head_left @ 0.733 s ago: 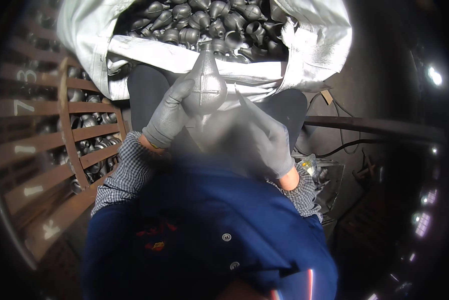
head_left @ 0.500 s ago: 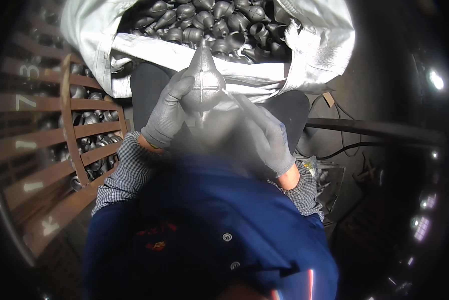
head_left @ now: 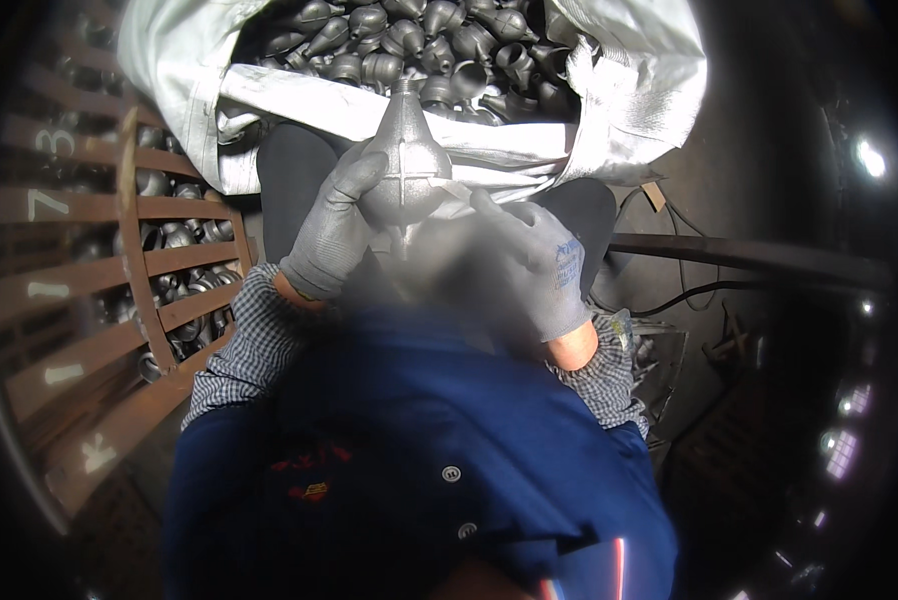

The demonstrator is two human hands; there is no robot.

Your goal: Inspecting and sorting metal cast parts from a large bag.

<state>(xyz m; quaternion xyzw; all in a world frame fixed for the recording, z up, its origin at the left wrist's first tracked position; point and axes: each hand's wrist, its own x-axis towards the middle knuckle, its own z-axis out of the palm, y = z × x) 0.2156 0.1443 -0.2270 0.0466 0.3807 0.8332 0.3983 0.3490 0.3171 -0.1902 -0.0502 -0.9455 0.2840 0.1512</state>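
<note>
My left hand (head_left: 337, 215), in a grey glove, grips a grey bulb-shaped metal casting (head_left: 401, 150) by its left side. The casting has a narrow neck pointing away from me, a round belly with a raised cross-shaped seam, and a small stub at the near end. My gloved right hand (head_left: 537, 265) is closed, with a flat pale piece (head_left: 453, 190) at its fingertips. That piece touches or overlaps the right side of the casting's belly; its kind is hard to tell. Haze blurs the lower fingers of my right hand.
Beyond my knees stands a large white woven sack (head_left: 639, 110) with many similar castings (head_left: 409, 38) inside. To my left, a rusty slatted metal crate (head_left: 134, 260) holds more castings. A dark metal bar (head_left: 709, 250) and a cable (head_left: 684, 298) lie on the right.
My right hand has turned slightly, its fingers more curled, and the flat pale piece now shows more plainly against the casting. My left hand and the casting have hardly moved.
</note>
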